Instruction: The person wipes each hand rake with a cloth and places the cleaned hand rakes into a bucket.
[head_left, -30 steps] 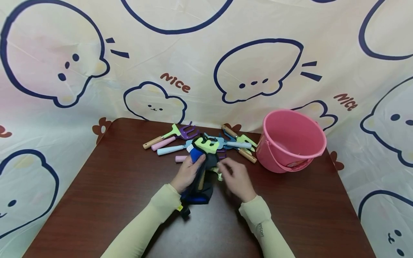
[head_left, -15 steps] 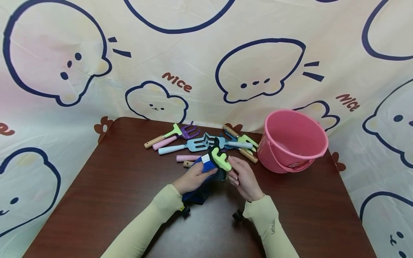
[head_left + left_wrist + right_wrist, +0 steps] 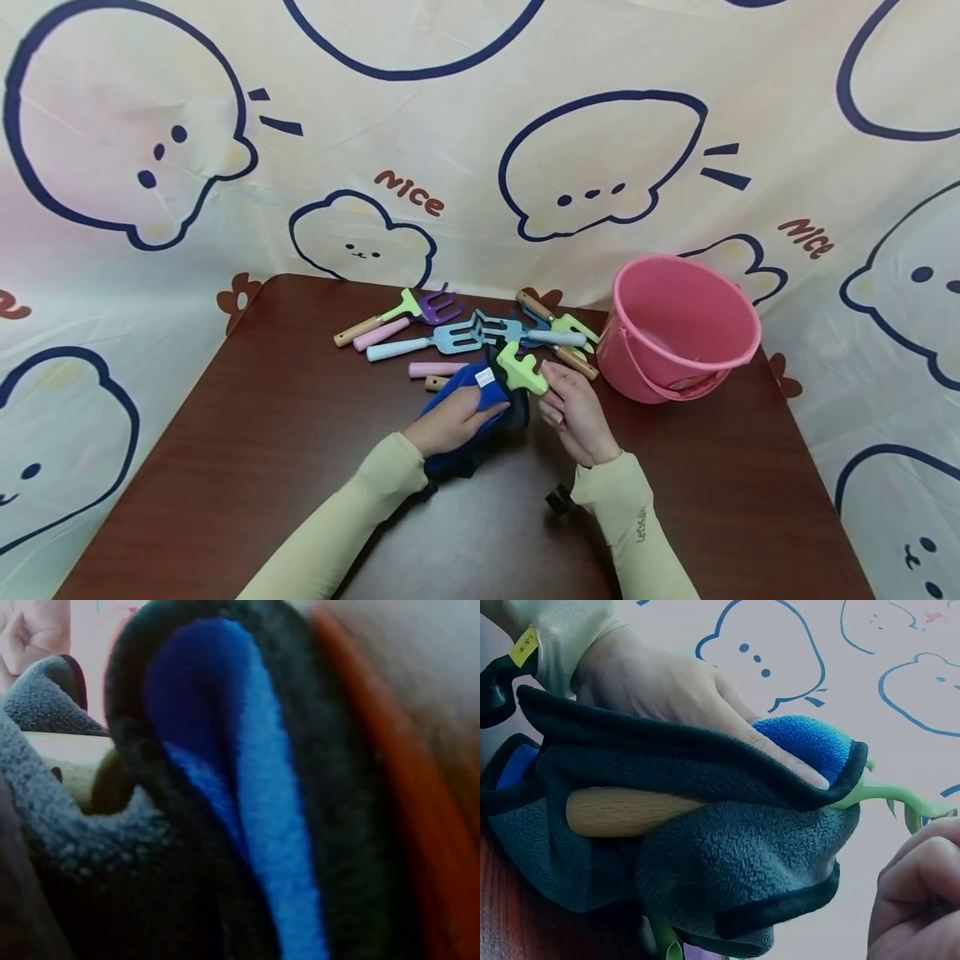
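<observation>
Cloth, dark grey and fleecy on one face and bright blue on the other, is folded around a green hand rake, the pair held above the table to the left of the pink bucket. The rake's wooden handle lies between the grey folds, while its green prongs stick out of the cloth on the side toward the bucket. The left hand, well left of the bucket, grips the blue face, thumb laid across it near a white tag. The right hand, on the near left of the bucket, has its fingers curled and pinches the end of a prong. Close up from the left wrist, the folds are blurred, with a pale piece showing between them.

Other garden tools lie farther left of the bucket: a wooden-handled green tool across a purple fork with a pink handle. Nearer the bucket, two light blue forks meet head to head, and another green fork rests just beside its wall. A cartoon-printed backdrop hangs behind the bucket.
</observation>
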Demonstrator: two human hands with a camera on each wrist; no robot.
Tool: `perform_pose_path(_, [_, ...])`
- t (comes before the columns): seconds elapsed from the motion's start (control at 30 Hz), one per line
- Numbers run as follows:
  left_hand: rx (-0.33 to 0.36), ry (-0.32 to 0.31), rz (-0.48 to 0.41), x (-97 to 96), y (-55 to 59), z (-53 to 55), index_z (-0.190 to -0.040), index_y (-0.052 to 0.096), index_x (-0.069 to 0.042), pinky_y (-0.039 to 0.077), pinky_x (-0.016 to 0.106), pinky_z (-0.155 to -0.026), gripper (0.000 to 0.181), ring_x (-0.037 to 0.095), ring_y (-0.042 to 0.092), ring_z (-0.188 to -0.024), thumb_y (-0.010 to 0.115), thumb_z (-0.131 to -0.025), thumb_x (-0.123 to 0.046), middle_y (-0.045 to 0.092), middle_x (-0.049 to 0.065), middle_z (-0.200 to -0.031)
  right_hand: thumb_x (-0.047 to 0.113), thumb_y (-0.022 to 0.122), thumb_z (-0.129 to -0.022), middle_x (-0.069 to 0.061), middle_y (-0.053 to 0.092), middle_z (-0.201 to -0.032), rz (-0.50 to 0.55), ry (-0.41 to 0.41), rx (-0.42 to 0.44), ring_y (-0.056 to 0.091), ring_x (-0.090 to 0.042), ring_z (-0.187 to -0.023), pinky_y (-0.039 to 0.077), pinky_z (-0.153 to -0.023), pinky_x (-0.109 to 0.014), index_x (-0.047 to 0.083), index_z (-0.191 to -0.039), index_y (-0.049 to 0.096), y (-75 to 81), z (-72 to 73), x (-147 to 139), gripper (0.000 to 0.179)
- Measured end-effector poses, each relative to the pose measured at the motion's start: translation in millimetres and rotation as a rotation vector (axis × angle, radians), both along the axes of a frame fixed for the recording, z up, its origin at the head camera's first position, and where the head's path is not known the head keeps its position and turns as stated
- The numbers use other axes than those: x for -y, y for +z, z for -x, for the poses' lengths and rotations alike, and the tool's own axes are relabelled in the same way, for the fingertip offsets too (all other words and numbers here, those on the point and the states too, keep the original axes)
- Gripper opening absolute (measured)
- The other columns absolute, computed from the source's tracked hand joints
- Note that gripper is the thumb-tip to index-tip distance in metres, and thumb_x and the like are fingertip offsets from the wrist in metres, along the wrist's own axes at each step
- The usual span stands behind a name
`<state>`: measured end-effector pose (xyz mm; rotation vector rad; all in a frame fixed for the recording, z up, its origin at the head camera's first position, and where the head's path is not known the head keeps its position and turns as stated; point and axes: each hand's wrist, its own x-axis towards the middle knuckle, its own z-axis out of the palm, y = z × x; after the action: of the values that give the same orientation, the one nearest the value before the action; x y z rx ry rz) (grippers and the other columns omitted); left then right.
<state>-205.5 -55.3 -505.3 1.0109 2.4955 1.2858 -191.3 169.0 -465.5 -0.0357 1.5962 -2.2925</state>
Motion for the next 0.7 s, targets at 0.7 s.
perform_pose_path(0.7, [0.069, 0.000, 0.060, 11.9, 0.1, 8.8, -0.122, 0.060, -0.006, 0.054, 0.039, -0.091, 0.029, 0.017, 0.061, -0.097, 0.052, -0.110, -0.031, 0.068, 0.007, -0.112, 0.032, 0.045, -0.112, 0.008, 0.038, -0.061, 0.093, -0.111, -0.075, 0.039, -0.004, -0.048, 0.032, -0.046, -0.018, 0.012, -0.099, 0.055, 14.1, 2.1, -25.2, 0.026])
